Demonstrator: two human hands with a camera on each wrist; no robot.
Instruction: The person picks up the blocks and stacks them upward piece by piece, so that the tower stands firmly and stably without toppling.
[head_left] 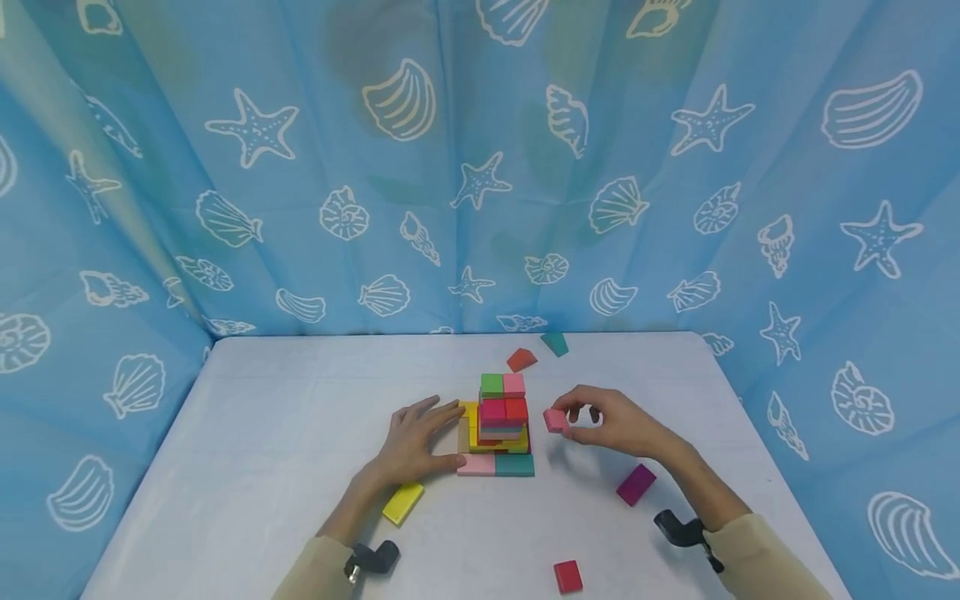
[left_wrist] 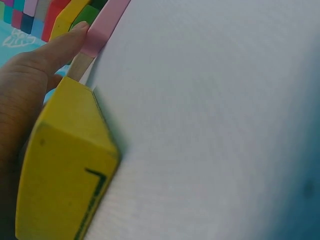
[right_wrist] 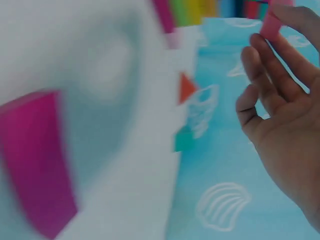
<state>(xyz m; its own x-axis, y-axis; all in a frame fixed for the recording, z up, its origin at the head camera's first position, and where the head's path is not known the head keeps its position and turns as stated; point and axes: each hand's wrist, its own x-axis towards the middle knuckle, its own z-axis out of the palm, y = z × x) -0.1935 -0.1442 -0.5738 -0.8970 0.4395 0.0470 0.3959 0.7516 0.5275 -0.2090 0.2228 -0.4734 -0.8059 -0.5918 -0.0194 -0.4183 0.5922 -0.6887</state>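
A stack of colored blocks [head_left: 501, 433] stands at the middle of the table, with green, pink and red blocks near its top. My left hand [head_left: 408, 442] rests against the stack's left side, fingers spread and fairly straight. In the left wrist view, its thumb touches the lower blocks beside a pale pink block [left_wrist: 104, 32]. To the right of the stack, my right hand [head_left: 618, 423] pinches a small pink block [head_left: 556, 420] between thumb and fingertips. That block is held above the table, apart from the stack.
A yellow block [head_left: 403, 503] lies by the left wrist, a purple block [head_left: 636, 485] under the right forearm. Toward the front lies a red block [head_left: 567, 577]. Behind the stack are an orange-red block [head_left: 521, 360] and a teal block [head_left: 555, 344]. A blue curtain [head_left: 450, 167] surrounds the table.
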